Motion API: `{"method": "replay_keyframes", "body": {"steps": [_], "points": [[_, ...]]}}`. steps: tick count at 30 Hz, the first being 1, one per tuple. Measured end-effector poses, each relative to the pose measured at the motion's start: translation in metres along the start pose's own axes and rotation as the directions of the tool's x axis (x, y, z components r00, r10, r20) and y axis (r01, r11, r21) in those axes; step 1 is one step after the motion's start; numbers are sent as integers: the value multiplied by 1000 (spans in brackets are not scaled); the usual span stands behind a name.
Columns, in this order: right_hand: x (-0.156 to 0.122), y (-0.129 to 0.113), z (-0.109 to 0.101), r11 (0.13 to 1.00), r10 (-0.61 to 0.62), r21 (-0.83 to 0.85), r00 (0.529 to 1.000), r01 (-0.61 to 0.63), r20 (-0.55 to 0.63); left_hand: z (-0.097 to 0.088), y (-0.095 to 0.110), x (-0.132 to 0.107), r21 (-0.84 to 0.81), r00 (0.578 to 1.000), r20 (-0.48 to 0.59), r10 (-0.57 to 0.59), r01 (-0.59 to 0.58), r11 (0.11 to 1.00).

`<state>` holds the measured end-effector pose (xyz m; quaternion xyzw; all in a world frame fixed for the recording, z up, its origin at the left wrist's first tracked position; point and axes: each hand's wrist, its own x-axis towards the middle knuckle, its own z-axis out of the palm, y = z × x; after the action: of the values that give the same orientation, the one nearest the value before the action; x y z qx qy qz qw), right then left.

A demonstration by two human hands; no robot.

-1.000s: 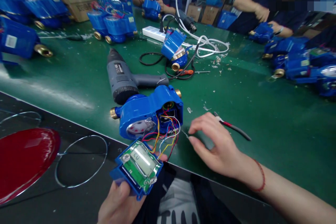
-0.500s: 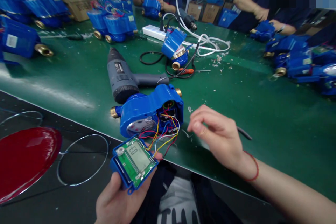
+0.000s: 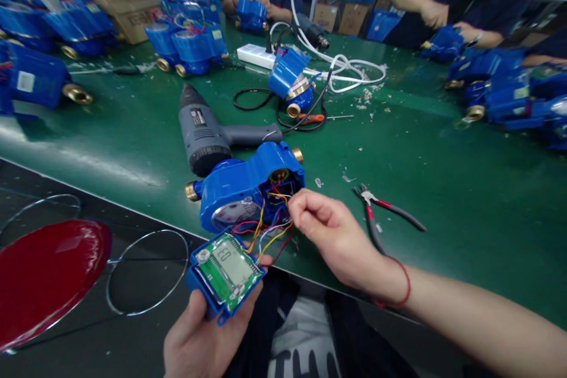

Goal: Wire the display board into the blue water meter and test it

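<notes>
In my left hand (image 3: 212, 331) lies a green circuit board with a small LCD display (image 3: 228, 269), set in a blue plastic frame. Coloured wires (image 3: 266, 230) run from it into the open compartment of a blue water meter (image 3: 234, 189), which rests near the table's front edge with brass threaded ends. My right hand (image 3: 323, 224) has its fingers pinched together at the wires, just beside that compartment; the fingertips cover the spot where they meet the wires. Red-and-black cutting pliers (image 3: 370, 204) lie open on the table, right of my right hand.
A grey heat gun (image 3: 204, 130) lies behind the meter. Beyond are another blue meter (image 3: 287, 77), an orange-handled screwdriver (image 3: 312, 119) and a white power strip (image 3: 256, 55) with cables. More meters line both sides. Two people work across the green table (image 3: 407, 153). A red stool (image 3: 48, 277) stands left.
My right hand has moved left to the wires by the meter's compartment, uncovering the pliers. My left hand keeps the display board in nearly the same place.
</notes>
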<state>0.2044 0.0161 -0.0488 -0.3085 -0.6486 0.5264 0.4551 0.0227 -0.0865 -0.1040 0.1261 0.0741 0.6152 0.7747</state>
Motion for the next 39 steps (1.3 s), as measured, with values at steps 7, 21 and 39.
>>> {"method": "replay_keyframes", "body": {"steps": [7, 21, 39], "points": [[-7, -13, -23, 922, -175, -320, 970, 221, 167, -1, -3, 0, -44, 1000, 22, -3, 4, 999], [-17, -3, -13, 817, -230, -423, 895, 391, 383, 22, 6, -5, 157, 916, -397, -58, 130, 979], [-13, -6, -9, 892, -73, -396, 933, 220, 352, -13, 3, -18, 237, 910, -415, 3, 105, 966]]}}
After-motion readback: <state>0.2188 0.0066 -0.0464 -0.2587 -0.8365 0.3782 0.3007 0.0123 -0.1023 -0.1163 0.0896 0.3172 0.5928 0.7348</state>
